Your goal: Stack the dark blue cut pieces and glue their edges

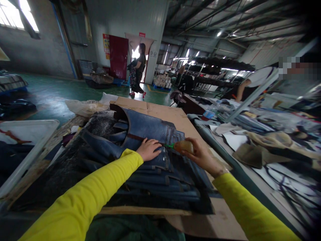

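Note:
Dark blue flat pieces (pixel 147 125) lie overlapping in a stack on a board in front of me. My left hand (pixel 149 149) rests flat on the stack near its middle, fingers spread a little and pointing right. In my right hand (pixel 204 157) is a rounded tan bottle (pixel 185 146) with a green nozzle (pixel 169 145). The bottle lies on its side, its nozzle pointing left, close to my left fingertips. Whether the nozzle tip touches the blue piece is too small to tell.
Brown cardboard (pixel 175 117) lies behind the stack. A white-rimmed tray (pixel 47 124) is at the left. Fabric pieces (pixel 271 140) and a plastic bottle (pixel 210 112) cover the right table. One person (pixel 137 68) stands beyond; another bends at the right.

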Tool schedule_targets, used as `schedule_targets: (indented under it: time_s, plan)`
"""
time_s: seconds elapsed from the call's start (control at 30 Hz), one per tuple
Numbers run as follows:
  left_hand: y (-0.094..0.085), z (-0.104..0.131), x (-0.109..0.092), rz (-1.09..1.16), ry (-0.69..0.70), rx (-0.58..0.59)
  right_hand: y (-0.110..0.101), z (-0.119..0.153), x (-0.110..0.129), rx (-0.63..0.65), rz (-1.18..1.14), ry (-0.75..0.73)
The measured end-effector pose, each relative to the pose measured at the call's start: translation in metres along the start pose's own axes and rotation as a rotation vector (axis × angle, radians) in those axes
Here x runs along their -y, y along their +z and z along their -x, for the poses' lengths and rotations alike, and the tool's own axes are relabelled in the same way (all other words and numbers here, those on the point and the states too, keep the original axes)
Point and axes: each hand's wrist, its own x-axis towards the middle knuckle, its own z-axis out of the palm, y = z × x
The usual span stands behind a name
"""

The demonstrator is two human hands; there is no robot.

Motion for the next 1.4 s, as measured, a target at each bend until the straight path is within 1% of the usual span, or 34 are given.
schedule_targets:
  time_s: [0.3,0.6,0.87,1.03,1.4]
  plan:
    - [0.001,0.0,0.0,0.006,0.003,-0.002,0.01,-0.012,-0.014,-0.05,0.026,-0.007]
    - [-0.003,0.0,-0.003,0.018,-0.004,0.0,0.016,-0.018,-0.029,-0.115,0.022,-0.063]
    - [-0.002,0.0,-0.002,0.018,0.004,-0.016,0.018,-0.028,-0.032,-0.209,0.041,-0.099]
    - [-0.001,-0.001,-0.003,0.012,-0.002,-0.014,0.02,-0.037,-0.039,-0.268,0.015,-0.075]
    - [-0.003,-0.002,-0.004,0.023,-0.003,0.001,0.018,-0.058,-0.055,-0.331,-0.069,-0.019]
